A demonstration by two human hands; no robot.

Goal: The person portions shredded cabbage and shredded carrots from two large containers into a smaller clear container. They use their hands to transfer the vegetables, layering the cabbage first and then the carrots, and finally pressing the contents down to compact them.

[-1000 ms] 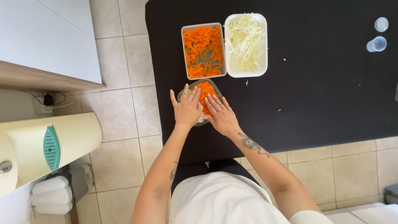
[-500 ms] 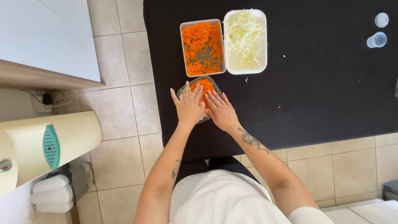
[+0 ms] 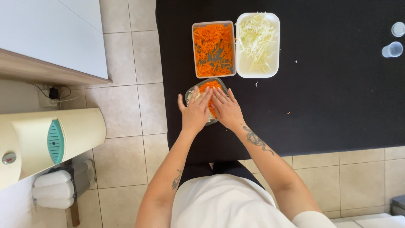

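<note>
Small container (image 3: 201, 87) of carrot and cabbage on black bench (image 3: 337, 105); my left hand (image 3: 195, 112) | right hand (image 3: 227, 109) flat on it, fingers spread, gripping nothing

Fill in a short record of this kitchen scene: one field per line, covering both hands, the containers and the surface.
Left hand: flat on the food in the small tray
Right hand: flat on the same tray, beside the left
Carrot tray: shredded carrot, behind the hands
Cabbage tray: pale shreds, touching the carrot tray
Table: black, two small cups at far right
</note>
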